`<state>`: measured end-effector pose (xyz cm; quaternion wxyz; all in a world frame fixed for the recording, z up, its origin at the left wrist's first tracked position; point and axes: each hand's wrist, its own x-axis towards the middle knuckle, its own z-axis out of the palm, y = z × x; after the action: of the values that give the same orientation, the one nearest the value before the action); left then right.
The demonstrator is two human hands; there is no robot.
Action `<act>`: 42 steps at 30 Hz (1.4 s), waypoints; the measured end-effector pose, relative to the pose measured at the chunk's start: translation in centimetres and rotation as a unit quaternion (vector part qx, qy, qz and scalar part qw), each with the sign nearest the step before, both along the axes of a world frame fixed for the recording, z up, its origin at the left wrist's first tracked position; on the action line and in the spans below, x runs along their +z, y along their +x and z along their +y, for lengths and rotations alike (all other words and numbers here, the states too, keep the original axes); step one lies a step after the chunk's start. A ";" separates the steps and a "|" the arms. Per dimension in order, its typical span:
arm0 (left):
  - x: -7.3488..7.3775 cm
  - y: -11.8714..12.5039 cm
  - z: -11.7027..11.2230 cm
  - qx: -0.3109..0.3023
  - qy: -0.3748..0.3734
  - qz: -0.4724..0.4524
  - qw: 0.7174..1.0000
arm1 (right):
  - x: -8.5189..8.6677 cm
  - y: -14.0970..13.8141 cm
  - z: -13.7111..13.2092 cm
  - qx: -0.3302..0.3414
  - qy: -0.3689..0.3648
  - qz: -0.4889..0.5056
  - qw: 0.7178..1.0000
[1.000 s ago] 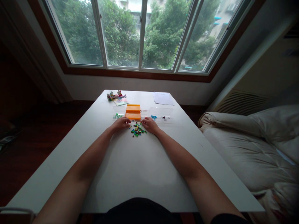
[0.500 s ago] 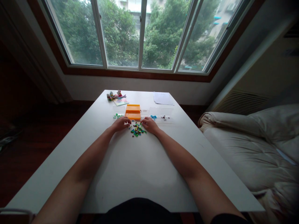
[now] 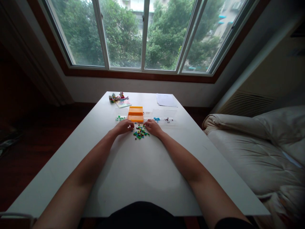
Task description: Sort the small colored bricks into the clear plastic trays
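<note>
A small heap of mixed building bricks (image 3: 141, 132), green, blue, yellow and dark brown, lies on the white table. My left hand (image 3: 124, 126) rests at the heap's left edge, fingers curled down and tips drawn together near a loose piece. Across from it, my right hand (image 3: 152, 127) has its fingertips pinched at the upper right edge of the heap. Whatever is between the fingers of either hand is too small to make out. Just beyond the hands stands an open orange box (image 3: 135, 118).
Clear trays hold green bricks (image 3: 120, 118) on the left, and blue bricks (image 3: 156, 119) and dark bricks (image 3: 168, 120) on the right. Farther back are small built figures (image 3: 116, 97), a booklet (image 3: 123, 103) and white papers (image 3: 166, 100). A padded couch (image 3: 243, 143) is to the right.
The fingers of my left hand have curled in and dipped slightly toward the pieces. My right hand stays nearly in place.
</note>
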<state>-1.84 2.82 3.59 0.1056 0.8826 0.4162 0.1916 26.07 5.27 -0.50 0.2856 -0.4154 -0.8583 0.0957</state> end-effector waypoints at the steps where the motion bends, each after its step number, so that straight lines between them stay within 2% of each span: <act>1: 0.0 0.0 0.0 -0.002 0.002 0.000 1.000 | 0.0 0.0 0.0 0.001 0.001 -0.001 1.000; 23: -0.1 0.8 -0.4 -0.019 0.022 0.011 1.000 | 0.0 -0.1 0.0 -0.007 -0.001 -0.008 1.000; 42: -1.5 0.2 0.9 0.016 0.007 -0.015 1.000 | 0.1 -0.1 -0.1 -0.006 0.000 -0.013 1.000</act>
<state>-1.64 3.75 2.08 0.1026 0.8735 0.4272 0.2097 25.95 5.17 -0.39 0.2744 -0.4217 -0.8597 0.0888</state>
